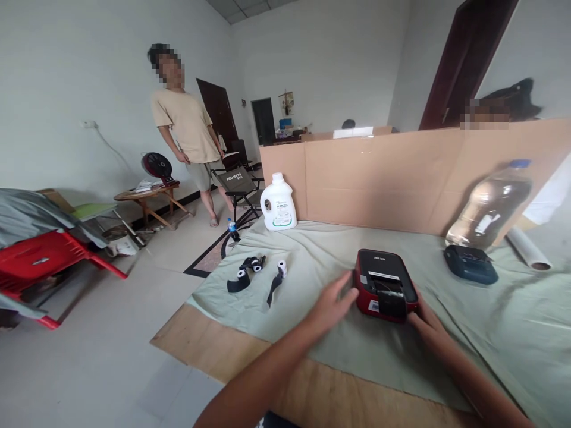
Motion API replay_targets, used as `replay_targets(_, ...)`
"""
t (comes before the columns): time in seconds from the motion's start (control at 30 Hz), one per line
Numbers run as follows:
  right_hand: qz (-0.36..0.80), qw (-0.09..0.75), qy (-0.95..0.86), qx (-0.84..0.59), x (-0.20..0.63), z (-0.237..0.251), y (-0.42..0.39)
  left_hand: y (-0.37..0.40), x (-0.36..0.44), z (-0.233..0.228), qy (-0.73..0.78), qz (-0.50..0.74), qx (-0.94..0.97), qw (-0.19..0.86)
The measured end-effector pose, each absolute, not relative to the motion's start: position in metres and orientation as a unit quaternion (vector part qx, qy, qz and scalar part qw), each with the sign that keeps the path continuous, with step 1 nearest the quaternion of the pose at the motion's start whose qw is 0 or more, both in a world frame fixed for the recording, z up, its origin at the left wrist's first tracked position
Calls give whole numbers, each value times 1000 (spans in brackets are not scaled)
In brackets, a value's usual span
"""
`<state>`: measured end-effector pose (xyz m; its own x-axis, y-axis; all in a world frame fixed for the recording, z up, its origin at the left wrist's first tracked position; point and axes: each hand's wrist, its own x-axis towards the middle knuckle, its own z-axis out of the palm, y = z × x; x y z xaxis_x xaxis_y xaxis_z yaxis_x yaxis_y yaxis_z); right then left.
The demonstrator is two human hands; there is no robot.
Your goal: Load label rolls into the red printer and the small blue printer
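Hands are flanking a small red and black label printer (385,284) that is sitting on the pale green cloth (321,249) covering the tabletop (214,348). The left hand (331,304) is lying beside the printer's left edge, its fingers (347,282) stretched out loosely and touching or nearly touching the red casing, not curled around anything. The right hand (426,321) is pressing against the printer's right front corner; its fingers are partly hidden behind the casing, so I cannot tell whether they are gripping it or merely resting there.

Left of the printer, well apart from it, small paper rolls with black strips (255,274) are lying on the cloth. At the far left corner of the cloth a white detergent bottle (278,203) is standing upright just in front of a cardboard wall (401,172) that is running along the back of the tabletop. To the right, a dark blue device (470,263) is sitting near a clear plastic bottle (489,205) that is leaning against the cardboard, with a pale tube (529,248) lying beyond it.

Across the room another person in a beige shirt (187,125) is standing beside a folding chair (237,185) and a low round table (147,195). A red frame (49,255) is standing at the left edge of the view.
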<state>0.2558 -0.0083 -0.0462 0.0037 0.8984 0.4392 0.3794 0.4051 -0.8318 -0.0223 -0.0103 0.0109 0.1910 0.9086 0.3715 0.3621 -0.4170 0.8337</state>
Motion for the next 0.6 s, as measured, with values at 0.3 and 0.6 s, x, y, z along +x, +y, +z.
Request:
replay_targets(0.3,194,504,-724,-430,166,-26,51,33,-45,19,401,593,573,400)
replay_targets(0.6,275,515,-750,-310,-16,24,163,130,-195,64,509,625,379,455)
